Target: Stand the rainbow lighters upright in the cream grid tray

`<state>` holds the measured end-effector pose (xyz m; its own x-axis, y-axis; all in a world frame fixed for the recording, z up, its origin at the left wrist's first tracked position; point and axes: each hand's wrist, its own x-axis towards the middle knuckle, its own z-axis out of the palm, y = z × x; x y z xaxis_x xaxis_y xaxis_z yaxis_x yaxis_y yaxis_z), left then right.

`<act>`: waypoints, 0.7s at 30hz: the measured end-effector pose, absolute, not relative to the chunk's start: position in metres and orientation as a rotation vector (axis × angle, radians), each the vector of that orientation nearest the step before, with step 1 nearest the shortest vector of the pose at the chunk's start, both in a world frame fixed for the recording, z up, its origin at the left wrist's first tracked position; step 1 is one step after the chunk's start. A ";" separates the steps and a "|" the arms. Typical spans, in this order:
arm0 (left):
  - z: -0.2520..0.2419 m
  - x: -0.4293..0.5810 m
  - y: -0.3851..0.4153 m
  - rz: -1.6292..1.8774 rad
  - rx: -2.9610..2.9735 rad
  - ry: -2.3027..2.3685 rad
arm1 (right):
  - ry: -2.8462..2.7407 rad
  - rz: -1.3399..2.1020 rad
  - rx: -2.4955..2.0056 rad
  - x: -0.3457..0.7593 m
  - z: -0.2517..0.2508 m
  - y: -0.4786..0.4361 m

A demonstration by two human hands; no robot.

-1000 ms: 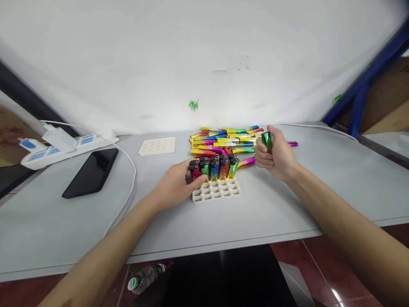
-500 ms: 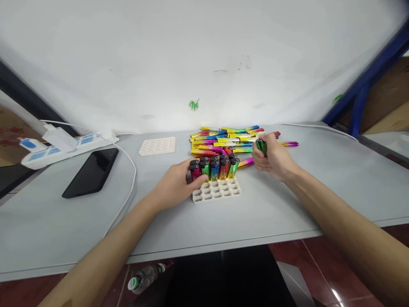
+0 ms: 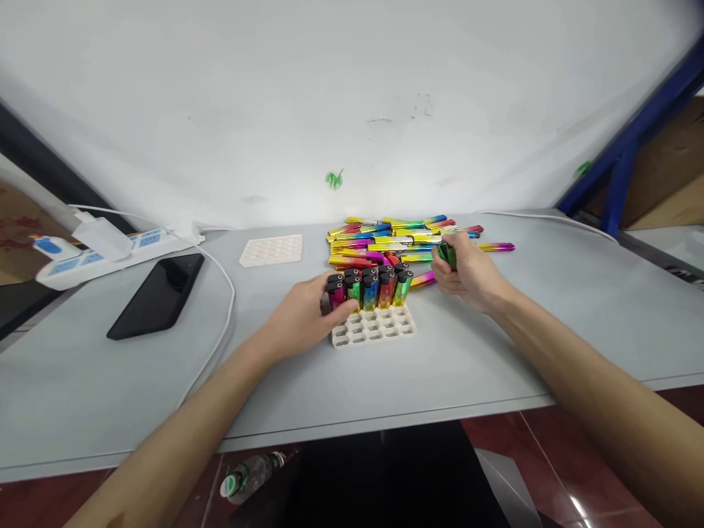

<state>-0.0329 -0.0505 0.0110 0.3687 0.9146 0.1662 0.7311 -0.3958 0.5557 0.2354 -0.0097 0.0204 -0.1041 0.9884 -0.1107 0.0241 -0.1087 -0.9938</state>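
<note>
A white tray (image 3: 374, 328) with rows of slots stands on the table before me. Upright in its back rows are several shiny lighters (image 3: 369, 290) with black tops; the front rows of slots hold none. My left hand (image 3: 308, 315) is closed round the left end of these lighters, thumb in front and fingers behind, partly hidden. To the right of the tray, my right hand (image 3: 465, 271) is raised and wrapped round a green lighter (image 3: 448, 254), most of it covered by the fingers. Behind both lies a loose pile of metallic coloured lighters (image 3: 379, 238), partly hidden by the standing ones.
A second white tray (image 3: 271, 250) lies back left. Further left are a black phone (image 3: 157, 295), a white power strip (image 3: 118, 257) with plugs, and a white cable (image 3: 228, 308) across the table. A plastic bottle (image 3: 253, 477) is below the front edge.
My right hand, with the green lighter in it, has shifted very slightly left. My left hand and the tray have stayed in place.
</note>
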 end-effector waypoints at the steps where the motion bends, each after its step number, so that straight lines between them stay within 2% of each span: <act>1: 0.011 -0.033 -0.051 0.645 2.247 1.425 | -1.247 1.354 -1.251 0.235 0.020 -0.010; 21: 0.014 -0.033 -0.051 0.629 2.238 1.399 | -1.225 1.316 -1.220 0.238 0.016 -0.006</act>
<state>-0.0330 -0.0515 0.0139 0.3895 0.9085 0.1515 0.7160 -0.4021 0.5706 0.2377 -0.0058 0.0165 -0.0723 0.9951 -0.0680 -0.0034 -0.0684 -0.9976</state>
